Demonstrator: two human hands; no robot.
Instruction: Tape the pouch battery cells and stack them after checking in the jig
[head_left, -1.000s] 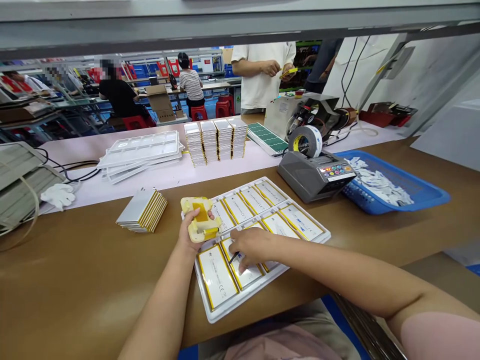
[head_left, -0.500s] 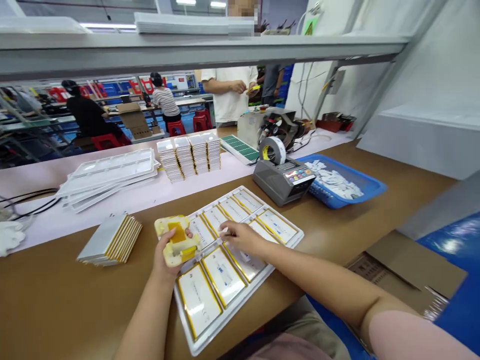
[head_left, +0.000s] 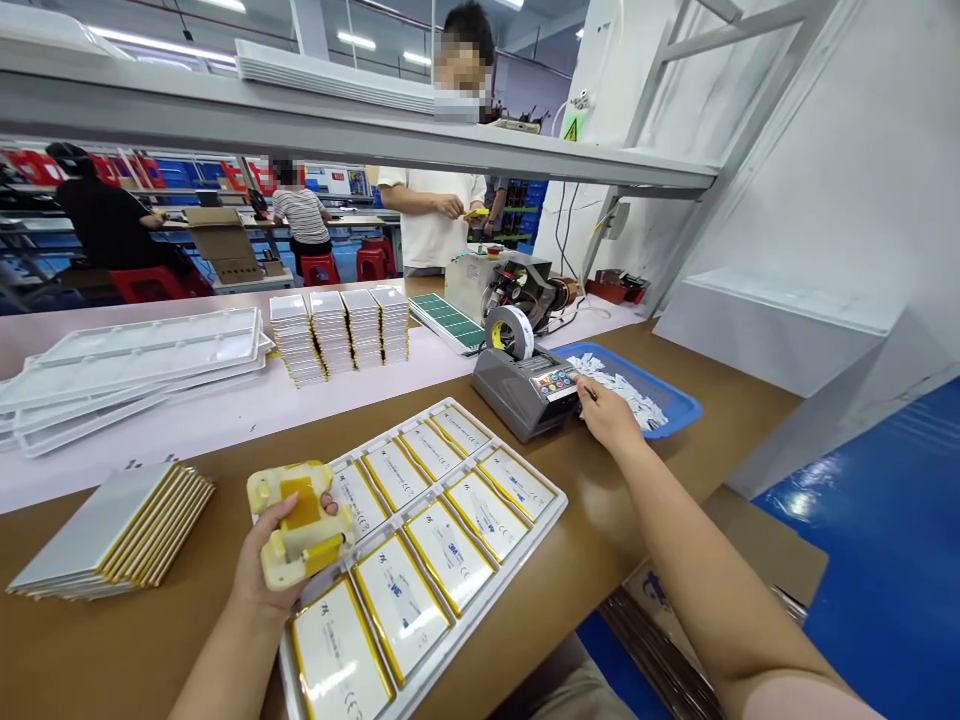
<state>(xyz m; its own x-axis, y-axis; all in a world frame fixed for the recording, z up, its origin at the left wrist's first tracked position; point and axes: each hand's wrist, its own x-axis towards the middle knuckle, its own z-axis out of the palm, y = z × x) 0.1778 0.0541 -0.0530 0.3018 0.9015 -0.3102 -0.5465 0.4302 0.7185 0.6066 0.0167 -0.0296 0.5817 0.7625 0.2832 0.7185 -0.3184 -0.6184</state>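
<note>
My left hand grips a cream-coloured block with yellow-orange patches, over the left edge of a white tray. Rows of flat white battery packs with yellow edges lie in the tray, and several bear small strips with blue print. My right hand is at the front right of a grey tape dispenser, its fingers closed at the outlet side; whatever they pinch is too small to make out. A roll of tape sits on top of the dispenser.
A blue basket of white strips stands behind my right hand. Stacked packs lie at left, with more stacks and white trays behind. A metal shelf crosses above. Beyond the bench a person handles something yellow.
My right hand has moved from above the tray to the tape dispenser. My left hand still holds the cream block. The view has shifted to the right.
</note>
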